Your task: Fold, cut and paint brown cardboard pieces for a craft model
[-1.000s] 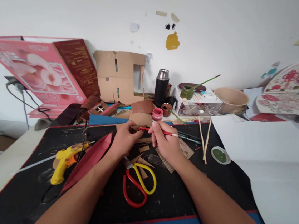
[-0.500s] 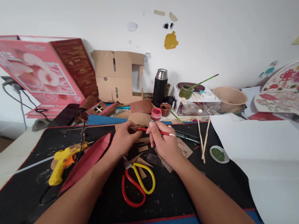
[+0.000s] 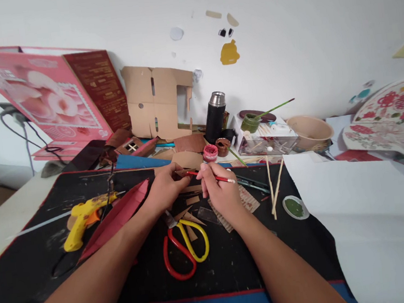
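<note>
A red pencil (image 3: 223, 179) is gripped in my right hand (image 3: 221, 188), its point toward the fingers of my left hand. My left hand (image 3: 167, 187) is closed, thumb and fingers together, on a small brown cardboard piece (image 3: 181, 173), mostly hidden behind the fingers. Below the hands lie scissors (image 3: 185, 246) with one red and one yellow handle, beside cardboard scraps (image 3: 191, 218). Under my right wrist is a piece of corrugated cardboard (image 3: 248, 199). A red folded strip (image 3: 121, 214) lies beside my left forearm.
A yellow glue gun (image 3: 85, 216) lies on the black mat (image 3: 223, 275) at left. Paint jars (image 3: 210, 153), a black thermos (image 3: 215, 118) and a cut cardboard sheet (image 3: 166, 94) stand behind. Wooden sticks (image 3: 274, 189), a green paint lid (image 3: 296, 207) and white paper (image 3: 368, 200) are at right.
The whole view has shifted very slightly. Both hands keep nearly the same place and grip, with the pencil still at the left fingers.
</note>
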The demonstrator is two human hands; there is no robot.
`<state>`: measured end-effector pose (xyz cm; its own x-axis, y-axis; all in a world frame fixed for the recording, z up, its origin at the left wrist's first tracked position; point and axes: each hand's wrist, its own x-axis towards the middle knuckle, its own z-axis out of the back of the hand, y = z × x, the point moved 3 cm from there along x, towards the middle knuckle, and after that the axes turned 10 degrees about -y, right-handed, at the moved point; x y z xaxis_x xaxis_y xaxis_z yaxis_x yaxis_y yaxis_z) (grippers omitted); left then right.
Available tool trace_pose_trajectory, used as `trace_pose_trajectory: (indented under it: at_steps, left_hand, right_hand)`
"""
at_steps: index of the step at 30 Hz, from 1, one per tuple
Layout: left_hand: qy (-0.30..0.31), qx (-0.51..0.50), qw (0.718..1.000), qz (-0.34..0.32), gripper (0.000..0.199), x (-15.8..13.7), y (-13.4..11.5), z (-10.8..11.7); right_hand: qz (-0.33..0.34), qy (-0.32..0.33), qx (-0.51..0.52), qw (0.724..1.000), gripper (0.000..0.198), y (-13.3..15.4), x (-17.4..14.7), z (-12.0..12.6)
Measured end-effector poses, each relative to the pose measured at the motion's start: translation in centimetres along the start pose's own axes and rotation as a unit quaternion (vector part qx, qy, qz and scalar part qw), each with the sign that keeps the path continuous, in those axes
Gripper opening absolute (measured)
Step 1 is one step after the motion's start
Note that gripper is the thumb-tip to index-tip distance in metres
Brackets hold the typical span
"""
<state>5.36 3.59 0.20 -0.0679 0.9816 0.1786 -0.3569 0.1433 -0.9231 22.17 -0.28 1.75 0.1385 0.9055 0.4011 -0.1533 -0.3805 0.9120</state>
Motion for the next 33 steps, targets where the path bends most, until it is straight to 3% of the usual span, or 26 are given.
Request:
trace_pose_trajectory:
  at_steps: [21,28,33]
  left_hand:
    - [0.011,0.042,0.999,-0.006,0.022,0.1,0.6,0.0]
    - [0.011,0.021,1.0,-0.014,0.028,0.7,1.8,0.0]
    - [0.013,0.086,0.993,-0.076,0.034,0.7,1.6,0.0]
  right_hand:
    - [0.04,0.021,-0.051,0.998,0.042,0.1,-0.4,-0.2]
    - [0.0,-0.053,0.023,0.998,0.045,0.2,0.2,0.4]
    - [-0.034,-0.074,0.042,0.996,0.048,-0.2,0.7,0.6]
